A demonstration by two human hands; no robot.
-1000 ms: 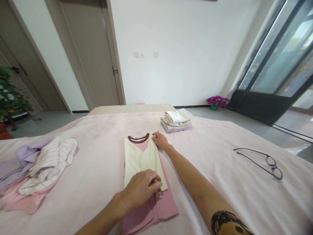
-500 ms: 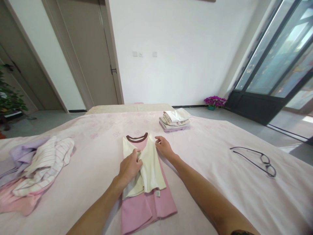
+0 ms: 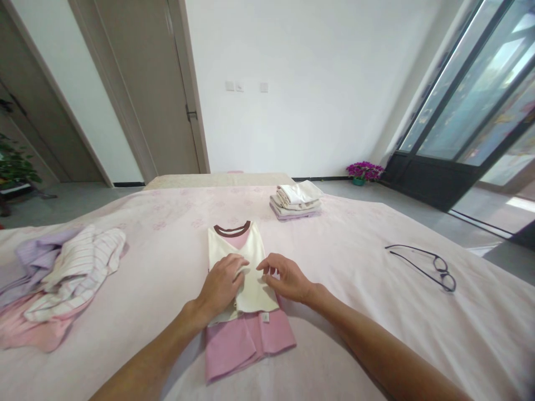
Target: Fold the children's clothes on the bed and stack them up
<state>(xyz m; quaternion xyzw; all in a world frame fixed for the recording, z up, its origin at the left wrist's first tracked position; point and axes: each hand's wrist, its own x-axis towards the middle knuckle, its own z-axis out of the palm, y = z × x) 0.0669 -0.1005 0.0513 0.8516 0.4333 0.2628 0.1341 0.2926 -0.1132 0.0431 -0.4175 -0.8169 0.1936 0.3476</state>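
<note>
A pink and cream shirt with a brown neckband lies on the bed in front of me, its cream sleeves folded inward over the pink body. My left hand rests on the left part of the cream cloth, fingers extended and thumb apart from them. At the right edge of the shirt is my right hand, its fingers curved and spaced from the thumb, the tips at the cream cloth. A small white label shows below the cream part. Both hands cover some of the fabric.
A stack of folded clothes sits toward the bed's far side. Crumpled clothes lie at the left. Eyeglasses rest on the pale pink bedsheet at the right. Purple flowers stand by the wall.
My right hand has moved down from beside the shirt's shoulder to its middle right edge. My left hand's fingers have straightened and lie flatter over the cream cloth. The view has shifted slightly.
</note>
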